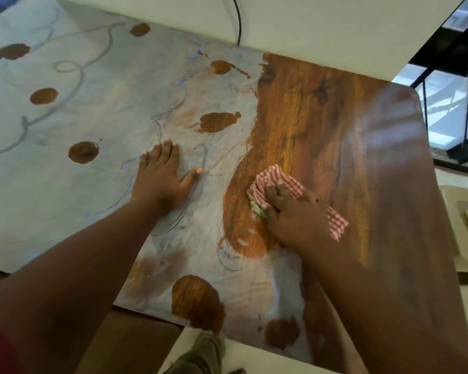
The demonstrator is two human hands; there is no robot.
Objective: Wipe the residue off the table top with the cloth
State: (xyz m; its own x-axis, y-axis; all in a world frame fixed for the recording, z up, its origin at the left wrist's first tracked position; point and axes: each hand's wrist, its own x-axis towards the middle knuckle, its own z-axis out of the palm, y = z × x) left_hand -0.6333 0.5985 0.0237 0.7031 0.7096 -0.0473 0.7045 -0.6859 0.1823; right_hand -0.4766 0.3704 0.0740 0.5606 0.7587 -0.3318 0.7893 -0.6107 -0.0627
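We see a wood-grain table top (322,125) with a rounded far right corner. A pale grey film of residue (92,125) covers its left and near parts, broken by round bare patches; the right part shows bare wood. On it rest a flat left hand (164,176) and a bunched red-checked cloth (270,184) under the right hand (295,214).

bunched red-checked cloth (270,182), pale residue (65,125) on table top (322,117)

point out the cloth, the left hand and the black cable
cloth (268,176), head view, on the bunched checked part beyond the fingers
left hand (161,175), head view, on its back
cable (239,20), head view, on its upper run
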